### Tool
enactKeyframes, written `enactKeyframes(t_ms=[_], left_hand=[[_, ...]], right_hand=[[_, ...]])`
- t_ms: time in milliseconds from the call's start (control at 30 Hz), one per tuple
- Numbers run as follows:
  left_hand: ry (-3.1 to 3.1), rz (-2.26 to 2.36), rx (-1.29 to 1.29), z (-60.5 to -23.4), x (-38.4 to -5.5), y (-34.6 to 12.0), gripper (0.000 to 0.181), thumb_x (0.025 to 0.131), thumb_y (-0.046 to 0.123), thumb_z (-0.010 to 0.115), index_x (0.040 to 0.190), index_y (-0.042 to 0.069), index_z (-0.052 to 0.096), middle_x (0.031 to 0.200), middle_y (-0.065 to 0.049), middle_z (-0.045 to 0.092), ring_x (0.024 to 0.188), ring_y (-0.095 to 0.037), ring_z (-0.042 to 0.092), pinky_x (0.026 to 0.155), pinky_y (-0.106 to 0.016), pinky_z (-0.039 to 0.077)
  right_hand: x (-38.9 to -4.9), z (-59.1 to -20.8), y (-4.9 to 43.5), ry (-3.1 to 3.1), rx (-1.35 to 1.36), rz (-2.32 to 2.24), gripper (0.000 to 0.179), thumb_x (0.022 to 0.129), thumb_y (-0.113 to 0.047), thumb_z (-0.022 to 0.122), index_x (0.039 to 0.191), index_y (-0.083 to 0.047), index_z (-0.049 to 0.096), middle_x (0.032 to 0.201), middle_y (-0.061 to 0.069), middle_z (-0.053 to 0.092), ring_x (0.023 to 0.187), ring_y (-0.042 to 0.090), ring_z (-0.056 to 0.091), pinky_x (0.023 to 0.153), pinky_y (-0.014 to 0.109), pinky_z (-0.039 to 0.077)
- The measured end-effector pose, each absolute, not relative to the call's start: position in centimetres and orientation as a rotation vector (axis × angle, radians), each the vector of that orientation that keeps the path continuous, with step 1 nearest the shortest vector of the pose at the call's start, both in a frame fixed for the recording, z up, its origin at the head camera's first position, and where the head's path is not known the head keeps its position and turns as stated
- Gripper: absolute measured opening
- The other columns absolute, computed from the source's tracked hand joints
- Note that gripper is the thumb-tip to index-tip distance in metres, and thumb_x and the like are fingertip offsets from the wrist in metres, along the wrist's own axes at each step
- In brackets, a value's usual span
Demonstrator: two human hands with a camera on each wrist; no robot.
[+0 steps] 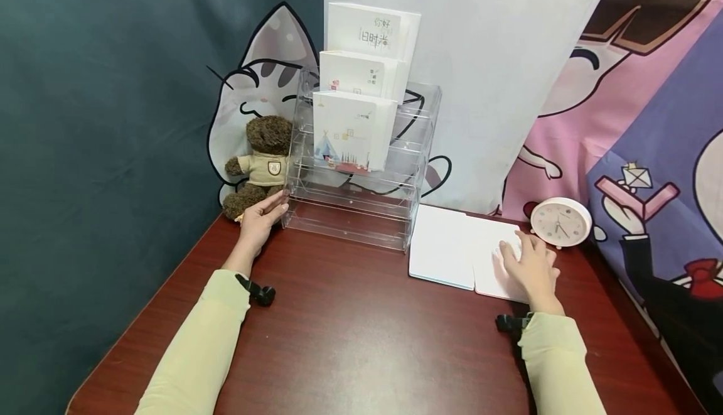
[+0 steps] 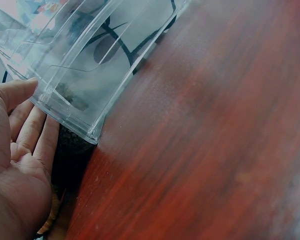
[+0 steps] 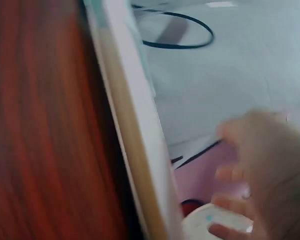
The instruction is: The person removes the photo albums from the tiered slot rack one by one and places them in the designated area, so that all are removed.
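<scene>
My left hand (image 1: 261,219) is at the lower left side of a clear display rack (image 1: 350,233), its straight fingers touching the outer side. In the left wrist view the thumb (image 2: 25,92) lies at the rack's edge. Three white notebooks with printed covers, such as the front one (image 1: 353,129), stand stepped on the rack. Two white notebooks lie side by side on the table: one with a blue edge (image 1: 440,245), one with a reddish edge (image 1: 490,270). Over the latter is my right hand (image 1: 531,267), fingers spread and slightly bent. It is blurred in the right wrist view.
A brown teddy bear (image 1: 265,164) in a beige shirt sits behind the rack's left side. At the back right stands a round white clock (image 1: 561,221). The dark red table (image 1: 350,321) meets printed cloth walls at the back and right.
</scene>
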State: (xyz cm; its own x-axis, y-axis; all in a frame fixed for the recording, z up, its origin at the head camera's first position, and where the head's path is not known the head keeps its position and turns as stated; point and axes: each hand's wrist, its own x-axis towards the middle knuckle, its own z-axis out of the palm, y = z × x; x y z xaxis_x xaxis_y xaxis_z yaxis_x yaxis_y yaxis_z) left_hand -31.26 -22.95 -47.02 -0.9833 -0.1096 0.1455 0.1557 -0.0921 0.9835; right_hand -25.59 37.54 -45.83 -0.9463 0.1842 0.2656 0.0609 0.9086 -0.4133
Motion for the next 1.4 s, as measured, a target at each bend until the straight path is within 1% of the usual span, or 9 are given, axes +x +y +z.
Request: enactKeyframes(t_ms=[100,200,367,600,767,967,1133,1300,1400], left_hand=[[-2.003,-2.205,-0.036,-47.2,-31.3,-22.9,0.051,0.097,0.014,0.07,0.145,0.012,0.056,0.146,-0.012,0.053,0.131,-0.016,0.055,0.098,-0.022,0.051],[-1.995,-2.2,-0.048,-47.2,-31.3,-22.8,0.051,0.096,0.015,0.071,0.145,0.012,0.057,0.145,-0.011,0.055,0.129,-0.013,0.056,0.095,-0.018,0.051],[-1.98,-2.173,-0.08,-47.1,-31.1,-22.8,0.052,0.095,0.018,0.073,0.144,0.01,0.058,0.142,-0.012,0.057,0.127,-0.012,0.058,0.093,-0.017,0.052],[-1.983,-2.153,-0.079,-47.2,-31.0,-22.9,0.05,0.094,0.019,0.073,0.142,0.011,0.06,0.141,-0.012,0.059,0.127,-0.014,0.058,0.092,-0.017,0.052],[-1.972,-2.152,-0.079,-47.2,-31.0,-22.9,0.049,0.095,0.017,0.073,0.142,0.01,0.06,0.141,-0.013,0.059,0.129,-0.016,0.057,0.092,-0.017,0.052],[-1.999,-2.142,-0.069,-47.0,-30.9,-23.0,0.05,0.095,0.018,0.073,0.143,0.011,0.059,0.142,-0.013,0.057,0.132,-0.021,0.054,0.093,-0.017,0.052],[-2.005,-2.15,-0.043,-46.9,-30.9,-23.0,0.051,0.095,0.02,0.073,0.143,0.013,0.059,0.143,-0.011,0.057,0.132,-0.02,0.054,0.094,-0.018,0.052],[-2.008,-2.141,-0.049,-46.9,-30.9,-22.9,0.051,0.095,0.02,0.073,0.143,0.012,0.059,0.143,-0.011,0.057,0.132,-0.02,0.054,0.094,-0.017,0.051],[-2.008,-2.144,-0.052,-46.9,-30.9,-22.7,0.051,0.095,0.02,0.073,0.143,0.012,0.059,0.143,-0.011,0.057,0.132,-0.02,0.054,0.094,-0.017,0.051]], right_hand=[[-25.7,-44.6,36.1,-2.79,-0.012,0.565,0.071,0.101,-0.06,0.041,0.161,-0.022,0.029,0.162,0.02,0.023,0.14,0.056,0.02,0.083,0.081,0.028],[-25.9,-43.5,34.7,-2.784,0.111,0.573,0.071,0.101,-0.06,0.042,0.162,-0.03,0.022,0.167,0.016,0.015,0.145,0.052,0.017,0.091,0.083,0.024],[-26.4,-41.7,32.7,-2.768,0.23,0.63,0.074,0.102,-0.059,0.045,0.163,-0.031,0.016,0.168,0.014,0.008,0.15,0.048,0.012,0.099,0.086,0.014],[-26.9,-39.5,30.5,-2.75,0.324,0.64,0.077,0.101,-0.059,0.048,0.163,-0.036,0.008,0.169,0.012,0.005,0.151,0.044,0.009,0.102,0.086,0.009],[-27.1,-37.9,29.1,-2.728,0.372,0.652,0.076,0.099,-0.06,0.05,0.162,-0.041,0.009,0.169,0.009,0.007,0.152,0.042,0.009,0.103,0.085,0.006],[-27.7,-36.6,27.4,-2.711,0.423,0.637,0.075,0.099,-0.059,0.052,0.161,-0.044,0.012,0.168,0.01,0.01,0.152,0.042,0.009,0.105,0.084,0.005],[-28.4,-35.2,25.7,-2.704,0.478,0.596,0.074,0.099,-0.062,0.05,0.161,-0.039,0.018,0.169,0.009,0.007,0.153,0.04,0.006,0.108,0.082,0.004],[-29.3,-32.9,23.0,-2.698,0.541,0.532,0.075,0.097,-0.066,0.047,0.161,-0.041,0.016,0.169,0.003,0.006,0.154,0.036,0.004,0.11,0.079,0.005],[-30.1,-31.4,21.0,-2.655,0.611,0.484,0.074,0.098,-0.066,0.047,0.161,-0.036,0.023,0.168,0.006,0.013,0.153,0.038,0.011,0.112,0.077,0.011]])
